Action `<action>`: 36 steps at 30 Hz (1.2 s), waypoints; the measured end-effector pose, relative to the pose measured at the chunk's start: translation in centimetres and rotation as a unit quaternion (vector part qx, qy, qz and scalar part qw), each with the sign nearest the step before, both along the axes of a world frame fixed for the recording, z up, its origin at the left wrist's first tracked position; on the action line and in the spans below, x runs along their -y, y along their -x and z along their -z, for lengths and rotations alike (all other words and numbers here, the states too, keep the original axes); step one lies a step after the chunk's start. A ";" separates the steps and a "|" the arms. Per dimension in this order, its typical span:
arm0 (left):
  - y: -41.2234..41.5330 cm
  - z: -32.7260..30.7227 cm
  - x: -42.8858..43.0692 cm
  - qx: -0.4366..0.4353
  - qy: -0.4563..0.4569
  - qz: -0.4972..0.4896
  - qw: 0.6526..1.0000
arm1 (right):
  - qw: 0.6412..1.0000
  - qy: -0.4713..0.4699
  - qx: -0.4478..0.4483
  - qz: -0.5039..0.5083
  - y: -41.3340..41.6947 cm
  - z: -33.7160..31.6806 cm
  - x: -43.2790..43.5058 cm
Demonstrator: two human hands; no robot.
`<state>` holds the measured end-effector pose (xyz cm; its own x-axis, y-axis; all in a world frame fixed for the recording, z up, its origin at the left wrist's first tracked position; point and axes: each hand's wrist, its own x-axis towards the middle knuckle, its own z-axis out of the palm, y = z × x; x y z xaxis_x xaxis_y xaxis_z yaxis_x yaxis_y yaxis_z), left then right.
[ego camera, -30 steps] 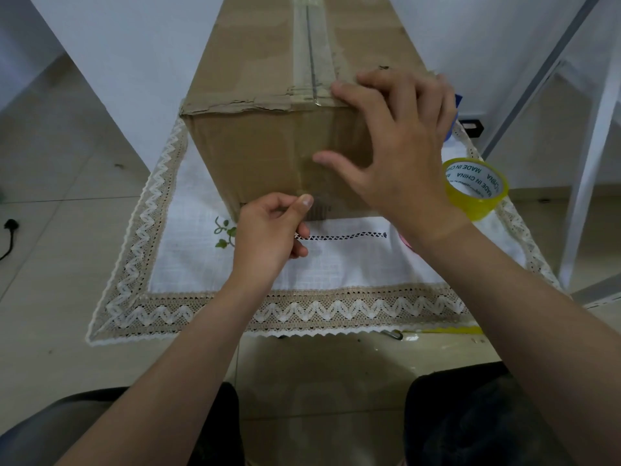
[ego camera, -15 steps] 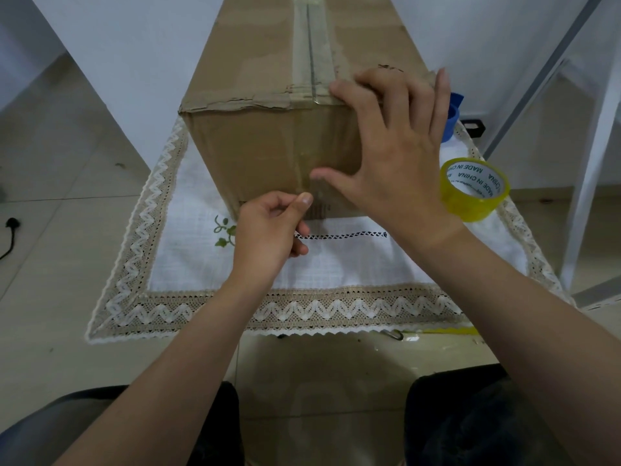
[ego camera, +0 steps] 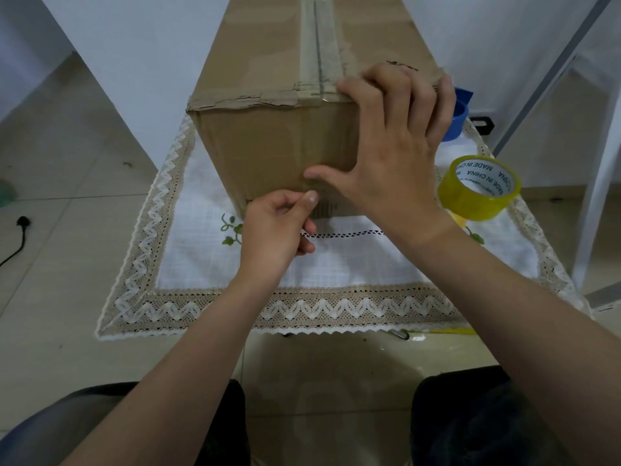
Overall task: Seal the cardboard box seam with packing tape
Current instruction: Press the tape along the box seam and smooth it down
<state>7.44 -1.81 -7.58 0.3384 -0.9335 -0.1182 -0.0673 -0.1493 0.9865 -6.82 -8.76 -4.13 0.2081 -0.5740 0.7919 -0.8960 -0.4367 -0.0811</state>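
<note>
Cardboard box (ego camera: 268, 142) is standing on a lace-edged white cloth (ego camera: 336, 264) spread over the tiled floor, its near end face turned toward the person. Clear packing tape (ego camera: 317, 45) is already running along the top seam and over the near edge, so the job looks well along — what seems to be happening now is the finishing of the tail on the end face.

The right hand (ego camera: 393, 153) is lying open and flat, fingers draped over the top edge just beside the seam and thumb stretched down across the face; it is probably steadying the box and pressing the tape flat at the fold. The left hand (ego camera: 279, 227) is curled at the foot of the end face, thumb meeting forefinger in a pinch, likely holding the tape's end taut so it sets without wrinkles, though the clear film itself is too faint to make out between the fingers.

A yellow tape roll (ego camera: 479, 188) is resting on the cloth to the right of the box, within easy reach, with a blue object (ego camera: 457, 119) behind it, mostly hidden by the right hand — I cannot tell what it is.
</note>
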 end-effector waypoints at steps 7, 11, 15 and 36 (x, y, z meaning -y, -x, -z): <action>0.0 -0.1 -0.1 -0.008 -0.006 0.005 1.000 | 0.997 -0.026 0.065 0.015 -0.6 -1.2 0.4; -0.1 -0.1 -0.2 -0.006 -0.003 0.007 1.000 | 1.000 0.009 -0.012 0.008 0.1 0.9 0.4; -0.1 -0.2 -0.1 -0.006 -0.007 0.006 1.000 | 1.000 0.004 -0.001 0.001 0.3 0.5 0.2; -0.1 -0.1 0.0 -0.005 -0.011 0.004 1.000 | 0.999 -0.019 -0.026 -0.016 0.7 -0.1 -0.6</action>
